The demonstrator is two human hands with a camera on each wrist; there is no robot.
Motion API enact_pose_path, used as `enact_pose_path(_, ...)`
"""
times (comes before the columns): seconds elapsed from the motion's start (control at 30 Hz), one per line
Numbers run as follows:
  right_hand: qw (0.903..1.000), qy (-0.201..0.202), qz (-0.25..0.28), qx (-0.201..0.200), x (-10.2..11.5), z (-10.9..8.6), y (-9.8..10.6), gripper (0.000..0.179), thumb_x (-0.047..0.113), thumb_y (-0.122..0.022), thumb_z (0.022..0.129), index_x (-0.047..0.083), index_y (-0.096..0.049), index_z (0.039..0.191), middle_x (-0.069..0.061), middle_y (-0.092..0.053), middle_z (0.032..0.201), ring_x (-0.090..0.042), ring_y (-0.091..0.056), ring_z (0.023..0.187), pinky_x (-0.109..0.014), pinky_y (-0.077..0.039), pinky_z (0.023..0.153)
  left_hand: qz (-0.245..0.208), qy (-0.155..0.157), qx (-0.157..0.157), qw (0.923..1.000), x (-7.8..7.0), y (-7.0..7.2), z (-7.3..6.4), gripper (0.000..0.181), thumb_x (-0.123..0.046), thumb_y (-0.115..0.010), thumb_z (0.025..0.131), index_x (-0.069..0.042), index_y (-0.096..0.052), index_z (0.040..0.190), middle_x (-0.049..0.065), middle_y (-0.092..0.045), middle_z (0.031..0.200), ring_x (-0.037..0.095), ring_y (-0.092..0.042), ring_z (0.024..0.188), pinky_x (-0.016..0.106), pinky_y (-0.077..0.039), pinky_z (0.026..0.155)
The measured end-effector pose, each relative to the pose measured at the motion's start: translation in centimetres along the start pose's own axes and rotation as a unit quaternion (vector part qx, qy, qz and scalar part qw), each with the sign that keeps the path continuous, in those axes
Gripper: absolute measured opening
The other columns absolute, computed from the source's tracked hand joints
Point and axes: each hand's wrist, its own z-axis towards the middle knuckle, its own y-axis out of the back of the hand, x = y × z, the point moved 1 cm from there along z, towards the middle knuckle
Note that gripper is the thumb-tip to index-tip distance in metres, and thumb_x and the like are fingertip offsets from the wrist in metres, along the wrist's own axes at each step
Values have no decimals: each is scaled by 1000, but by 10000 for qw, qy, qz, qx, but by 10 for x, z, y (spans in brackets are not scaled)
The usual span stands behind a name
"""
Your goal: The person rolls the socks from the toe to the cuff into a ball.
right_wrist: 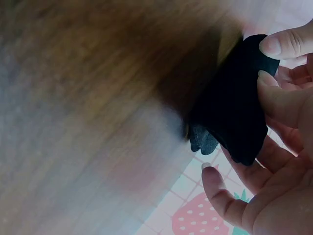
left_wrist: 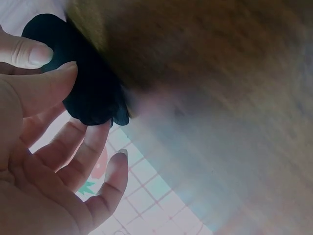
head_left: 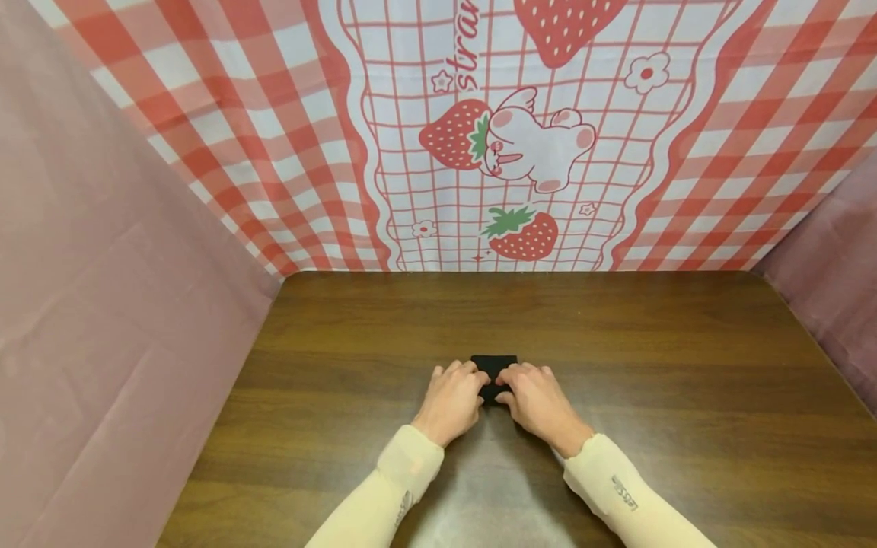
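Observation:
A small black folded piece of cloth (head_left: pixel 495 365) is held between the two hands over the middle of the wooden table. My left hand (head_left: pixel 448 403) grips its left side, thumb on the near face and fingers behind. From the right, my right hand (head_left: pixel 541 403) holds the other side the same way, the two thumbs close together. In the left wrist view the black cloth (left_wrist: pixel 90 88) looks thick and rounded. Loose layered edges stick out at the end of the cloth (right_wrist: pixel 234 103) in the right wrist view. What kind of cloth item it is cannot be told.
The brown wooden table (head_left: pixel 329 327) spreads around both hands. Behind it hangs a red-and-white checked cloth (head_left: pixel 274 137) with strawberry prints. Pink curtains (head_left: pixel 123 304) close off the left and right sides.

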Motion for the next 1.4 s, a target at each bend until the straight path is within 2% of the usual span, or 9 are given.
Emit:
enact_pose_path(0.27,9991,158,-355,178,5,-2,2,20,10,-84,77,4,-73,93,-6,-58,93,-26,-54,85,-43,-44,68,39,75,138,9999,1,2,0,24,-22,-76,87,-19,-75,111,0,-67,106,18,-60,94,33,-36,67)
enact_pose_path(0.43,9985,287,-464,70,6,-3,-1,30,9,-86,73,6,-73,100,-7,-63,96,-28,-58,91,-46,-45,71,66,138,200,9997,1,1,0,25,-23,-75,89,-19,-75,113,1,-68,106,20,-60,92,33,-34,66)
enact_pose_path(0.57,9984,240,-510,-5,4,-3,-3,31,9,-87,72,8,-73,100,-6,-66,98,-28,-60,94,-48,-44,72,90,161,195,9996,1,-1,0,26,-23,-74,89,-19,-75,115,0,-68,106,20,-60,91,33,-34,66)
enact_pose_path(0.77,9973,102,-692,234,5,2,-1,26,8,-85,74,8,-73,97,-5,-65,94,-26,-61,92,-46,-43,70,126,156,104,9997,2,-4,-2,28,-24,-73,90,-20,-74,118,-1,-67,108,20,-58,94,35,-36,69)
enact_pose_path(0.9,9968,68,-720,327,5,4,-1,24,9,-84,76,8,-74,98,-5,-66,94,-26,-60,92,-46,-42,70,-14,216,-34,9998,5,-4,-3,32,-26,-75,89,-19,-72,120,0,-63,112,21,-56,99,38,-41,75)
enact_pose_path(1.03,9967,7,-717,371,5,5,-2,24,8,-83,77,8,-74,99,-5,-66,96,-26,-60,93,-46,-41,69,-203,166,-250,9993,8,-4,-3,35,-25,-79,84,-18,-70,117,1,-61,113,22,-55,99,41,-43,79)
enact_pose_path(1.17,9968,-64,-683,405,4,6,-1,24,7,-81,77,7,-74,100,-6,-66,97,-26,-60,94,-45,-41,68,-195,41,-362,9991,8,-5,-1,32,-23,-81,81,-18,-71,111,0,-62,108,21,-56,97,37,-43,76)
enact_pose_path(1.27,9969,-104,-639,445,4,6,1,24,6,-80,78,7,-74,101,-7,-67,98,-27,-60,95,-46,-41,69,-135,15,-342,9993,8,-4,0,29,-22,-81,82,-17,-72,109,0,-63,106,20,-58,96,35,-43,73)
enact_pose_path(1.4,9968,-195,-565,531,4,6,2,25,5,-79,79,6,-73,103,-7,-67,100,-27,-59,95,-48,-41,70,-138,12,-153,9998,7,-2,2,27,-24,-79,85,-17,-73,111,0,-64,106,19,-59,96,34,-44,73)
